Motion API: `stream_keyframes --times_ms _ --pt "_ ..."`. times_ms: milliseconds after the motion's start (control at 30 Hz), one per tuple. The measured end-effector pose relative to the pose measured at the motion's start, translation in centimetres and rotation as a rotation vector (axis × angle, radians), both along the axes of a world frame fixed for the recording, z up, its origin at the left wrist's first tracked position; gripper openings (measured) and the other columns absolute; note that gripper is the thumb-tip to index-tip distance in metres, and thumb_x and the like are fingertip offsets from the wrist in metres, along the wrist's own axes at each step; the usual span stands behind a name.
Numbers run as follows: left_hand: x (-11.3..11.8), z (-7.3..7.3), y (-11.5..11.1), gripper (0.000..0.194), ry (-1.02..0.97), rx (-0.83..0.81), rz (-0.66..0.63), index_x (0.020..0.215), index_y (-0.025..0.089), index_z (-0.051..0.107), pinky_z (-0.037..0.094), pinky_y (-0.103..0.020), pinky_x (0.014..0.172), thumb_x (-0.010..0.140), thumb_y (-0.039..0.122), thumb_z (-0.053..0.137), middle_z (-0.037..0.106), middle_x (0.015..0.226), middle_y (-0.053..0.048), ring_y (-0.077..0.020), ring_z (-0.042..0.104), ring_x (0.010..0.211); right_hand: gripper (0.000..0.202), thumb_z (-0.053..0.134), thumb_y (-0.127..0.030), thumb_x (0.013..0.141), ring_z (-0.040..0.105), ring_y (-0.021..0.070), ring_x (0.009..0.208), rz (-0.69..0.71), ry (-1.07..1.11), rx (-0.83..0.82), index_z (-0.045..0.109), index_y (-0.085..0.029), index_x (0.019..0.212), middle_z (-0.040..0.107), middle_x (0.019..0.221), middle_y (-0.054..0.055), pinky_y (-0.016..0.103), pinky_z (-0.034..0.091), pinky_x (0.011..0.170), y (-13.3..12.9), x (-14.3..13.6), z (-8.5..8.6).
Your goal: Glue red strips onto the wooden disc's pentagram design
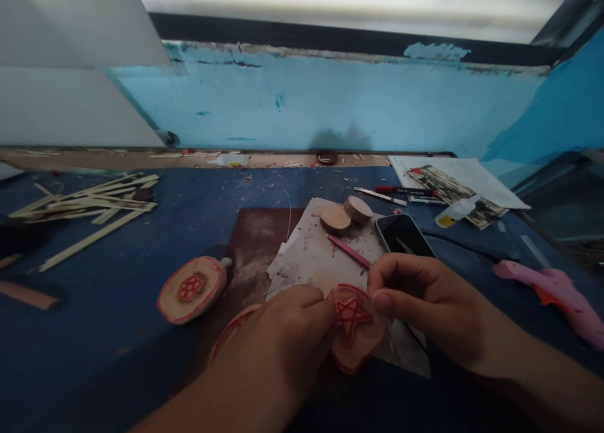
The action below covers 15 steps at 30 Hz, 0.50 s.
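Note:
A wooden slice with a red star and red rim (353,348) is between my hands, above white paper (309,260). My left hand (297,332) is closed at its left edge, fingertips beside the star; what exactly the fingers pinch is hidden. On the upper right edge of the slice, my right hand (419,294) has thumb and forefinger pressed together, and anything between them is too small to make out. Another red-rimmed slice (233,326) shows partly behind my left wrist. Farther left lies a slice with a red flower pattern (192,289).
Two small plain wood discs (335,218), a pink pencil (349,252) and a phone (406,235) lie beyond my hands. A pink glue gun (557,298) is at right, a glue bottle (455,211) behind it. Thin wooden sticks (99,200) lie at left.

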<state>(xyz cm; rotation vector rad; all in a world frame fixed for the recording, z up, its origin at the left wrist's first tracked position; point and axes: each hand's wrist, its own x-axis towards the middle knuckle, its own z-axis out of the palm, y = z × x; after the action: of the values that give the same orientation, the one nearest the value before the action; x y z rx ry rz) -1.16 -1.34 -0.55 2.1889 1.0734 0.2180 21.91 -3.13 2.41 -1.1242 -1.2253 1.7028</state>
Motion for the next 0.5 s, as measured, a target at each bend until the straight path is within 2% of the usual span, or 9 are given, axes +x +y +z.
stream_keyframes --times_ms 100,167,333,500 --pt "0.09 0.14 0.02 0.025 0.0 0.002 0.003 0.079 0.023 0.069 0.04 -0.026 0.061 0.098 0.022 0.053 0.064 0.076 0.001 -0.0157 0.062 0.07 0.024 0.08 -0.04 0.1 0.063 0.0109 0.074 0.033 -0.02 0.012 0.073 -0.018 0.093 0.072 0.082 0.0 0.02 0.051 0.068 -0.21 0.04 0.06" --pt "0.16 0.17 0.03 0.026 0.011 0.006 0.01 0.075 0.023 0.066 0.041 -0.026 0.061 0.097 0.022 0.054 0.062 0.073 0.001 -0.016 0.061 0.069 0.027 0.075 -0.043 0.103 0.063 0.0108 0.073 0.065 0.022 -0.001 0.071 -0.018 0.092 0.071 0.082 0.001 0.021 0.051 0.069 -0.41 0.07 0.03" --pt "0.15 0.2 0.08 0.027 0.023 0.009 -0.003 0.077 0.024 0.067 0.043 -0.027 0.064 0.099 0.027 0.052 0.064 0.074 0.001 -0.0171 0.063 0.071 0.031 0.08 -0.044 0.099 0.066 0.0131 0.075 0.13 0.182 -0.022 0.07 -0.017 0.088 0.074 0.083 0.004 0.025 0.053 0.071 -0.58 0.12 -0.11" --pt "-0.34 0.66 -0.05 0.027 0.017 0.026 -0.026 0.083 0.022 0.069 0.047 -0.029 0.069 0.104 0.026 0.054 0.065 0.08 0.0 -0.0177 0.064 0.076 0.029 0.084 -0.041 0.096 0.065 0.0126 0.077 0.115 0.198 -0.026 0.073 -0.017 0.086 0.074 0.085 0.004 0.024 0.051 0.072 -0.6 0.39 -0.5"
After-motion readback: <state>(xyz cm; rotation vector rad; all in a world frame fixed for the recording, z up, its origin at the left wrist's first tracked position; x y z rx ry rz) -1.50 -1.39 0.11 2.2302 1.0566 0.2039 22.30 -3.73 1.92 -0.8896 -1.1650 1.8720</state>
